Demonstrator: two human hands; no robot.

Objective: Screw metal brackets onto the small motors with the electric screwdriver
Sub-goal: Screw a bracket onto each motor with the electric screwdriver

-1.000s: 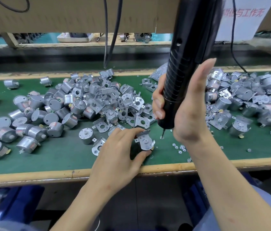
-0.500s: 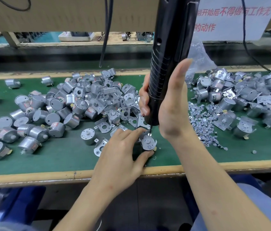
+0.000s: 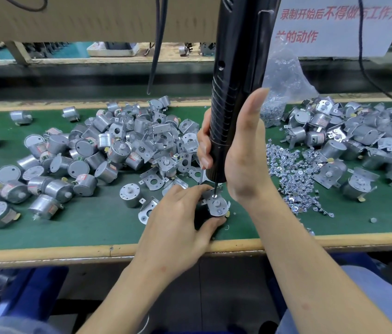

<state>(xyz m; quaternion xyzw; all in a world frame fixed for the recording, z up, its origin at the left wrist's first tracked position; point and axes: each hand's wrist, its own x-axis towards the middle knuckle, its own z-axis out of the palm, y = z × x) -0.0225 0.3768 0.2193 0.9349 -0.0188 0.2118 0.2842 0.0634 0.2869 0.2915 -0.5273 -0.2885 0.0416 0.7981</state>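
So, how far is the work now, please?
Done: a heap of bracketed motors lies at the right. In hand: the left hand holds one motor while the right hand sets the electric screwdriver tip on its bracket. Left: many bare motors and loose brackets at the left, with loose screws nearby.

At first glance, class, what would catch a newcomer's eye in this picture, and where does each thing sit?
The big black screwdriver stands upright in the middle, gripped by the right hand, its tip down on a small motor that the left hand holds near the front edge of the green table. Heaps of silver motors and brackets lie to the left, and loose screws glitter to the right.
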